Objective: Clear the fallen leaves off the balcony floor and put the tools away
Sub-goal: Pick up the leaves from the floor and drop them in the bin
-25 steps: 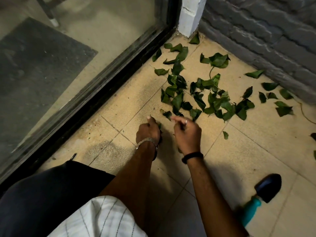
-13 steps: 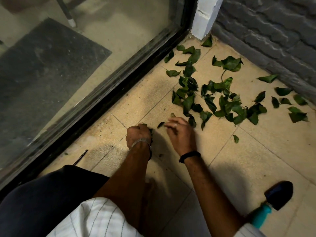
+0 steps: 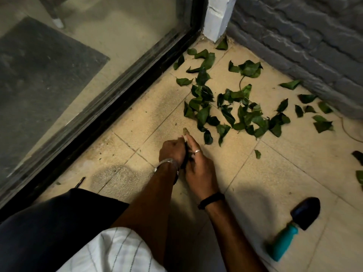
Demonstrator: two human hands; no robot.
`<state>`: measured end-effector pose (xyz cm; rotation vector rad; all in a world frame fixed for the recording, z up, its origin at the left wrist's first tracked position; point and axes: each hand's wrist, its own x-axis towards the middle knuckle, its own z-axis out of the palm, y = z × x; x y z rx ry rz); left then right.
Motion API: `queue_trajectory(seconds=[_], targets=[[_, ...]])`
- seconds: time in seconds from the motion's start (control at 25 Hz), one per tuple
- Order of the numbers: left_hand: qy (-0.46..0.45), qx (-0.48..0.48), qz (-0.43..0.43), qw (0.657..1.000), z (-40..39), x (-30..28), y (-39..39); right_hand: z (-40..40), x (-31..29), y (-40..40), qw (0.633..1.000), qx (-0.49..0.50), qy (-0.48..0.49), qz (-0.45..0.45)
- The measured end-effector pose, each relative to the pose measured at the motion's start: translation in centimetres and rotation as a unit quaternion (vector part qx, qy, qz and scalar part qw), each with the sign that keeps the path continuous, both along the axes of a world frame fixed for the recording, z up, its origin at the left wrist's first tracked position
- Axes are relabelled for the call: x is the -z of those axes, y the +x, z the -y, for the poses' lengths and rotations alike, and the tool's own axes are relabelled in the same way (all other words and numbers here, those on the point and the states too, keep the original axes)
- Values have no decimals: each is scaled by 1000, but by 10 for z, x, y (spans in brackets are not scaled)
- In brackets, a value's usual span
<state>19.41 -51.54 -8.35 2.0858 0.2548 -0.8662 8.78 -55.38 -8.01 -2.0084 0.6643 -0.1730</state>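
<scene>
Green fallen leaves (image 3: 231, 107) lie scattered on the beige tiled balcony floor (image 3: 275, 173), from the corner toward the middle. My left hand (image 3: 172, 150) is closed in a fist around a bunch of dark leaves, low over the tiles just short of the pile. My right hand (image 3: 198, 165) presses against it, its fingers pushing a leaf into that bunch. A small leaf tip (image 3: 185, 131) sticks out above both hands. A hand trowel (image 3: 294, 226) with a black blade and teal handle lies on the floor at the lower right.
A black sliding-door frame (image 3: 110, 110) with glass runs diagonally along the left. A grey brick wall (image 3: 304, 42) closes the right side, with a white post (image 3: 218, 18) in the corner. More leaves (image 3: 359, 163) lie at the right edge. My knee (image 3: 59, 222) fills the lower left.
My right hand picked a leaf off the floor and moved left against my left fist. The view has shifted slightly, so the pile sits further right.
</scene>
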Motion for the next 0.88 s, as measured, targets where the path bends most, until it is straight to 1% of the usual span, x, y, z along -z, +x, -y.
queue_trajectory(seconds=[0.08, 0.12, 0.16, 0.2, 0.24, 0.32, 0.36, 0.44, 0.52, 0.64, 0.68, 0.8, 0.88], targets=[[32, 1, 29, 999, 9, -1, -2, -1, -10, -22, 999, -53, 8, 8], [39, -10, 38, 998, 13, -2, -4, 1, -11, -33, 999, -45, 12, 19], [44, -20, 45, 998, 16, -2, -4, 6, -9, -43, 1000, -12, 5, 22], [44, -29, 47, 997, 17, -4, -4, 13, -1, -52, 999, 29, -25, 15], [43, -36, 49, 997, 18, -4, -3, 21, 9, -59, 996, 58, -67, -12], [33, -49, 42, 997, 16, -3, -1, 33, 34, -69, 985, 32, -144, -86], [29, -56, 37, 997, 15, -3, -1, 35, 45, -70, 983, 15, -160, -93], [25, -69, 35, 997, 13, -3, 0, 42, 55, -60, 981, 4, -180, -70], [15, -86, 33, 996, 11, -2, 1, 60, 49, -39, 975, 14, -216, -53], [4, -96, 34, 995, 10, -4, 1, 88, 35, -3, 980, 79, -181, -37], [-1, -100, 35, 994, 9, -4, 1, 94, 36, 10, 980, 74, -178, -39], [-18, -105, 30, 994, 9, -6, 0, 102, 48, 31, 974, 4, -209, -86], [-20, -98, 27, 995, 9, -7, -2, 105, 51, 31, 972, 11, -223, -75]])
